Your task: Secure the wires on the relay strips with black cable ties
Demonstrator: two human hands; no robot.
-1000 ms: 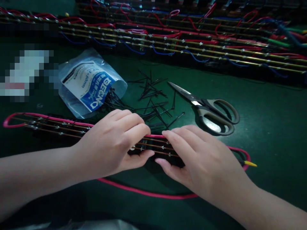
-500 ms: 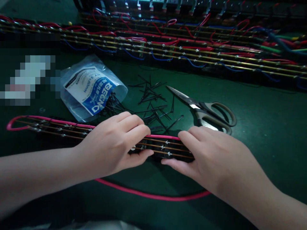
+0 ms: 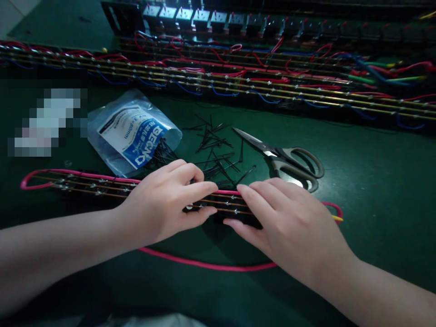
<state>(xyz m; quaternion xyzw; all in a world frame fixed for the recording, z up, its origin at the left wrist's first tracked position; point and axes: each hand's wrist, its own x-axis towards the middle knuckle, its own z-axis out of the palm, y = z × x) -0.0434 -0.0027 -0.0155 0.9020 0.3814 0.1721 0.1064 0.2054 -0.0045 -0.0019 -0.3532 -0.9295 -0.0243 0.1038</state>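
Note:
A dark strip assembly with copper-coloured rods and small soldered joints (image 3: 98, 188) lies across the green bench in front of me. Along its upper edge runs a pink-red wire (image 3: 112, 177), which bends into a loop at the left end. My left hand (image 3: 166, 200) grips the strip near its middle, index finger on the wire and thumb on the near side. Just right of it, my right hand (image 3: 289, 218) clasps the strip the same way, fingers over the far edge. A yellow-tipped wire end shows beyond that hand. The wire's slack curves across the bench below.
Behind the hands lie a clear bag of cable ties (image 3: 132, 131), several loose black cable ties (image 3: 218, 141) and open-bladed scissors (image 3: 282, 156). Long wired strips with brass rods (image 3: 218, 81) span the back. A blurred-out patch covers the left side.
My right hand has shifted left along the strip, closer to my left hand. The wire's yellow-tipped right end has come into view. The camera view has shifted slightly.

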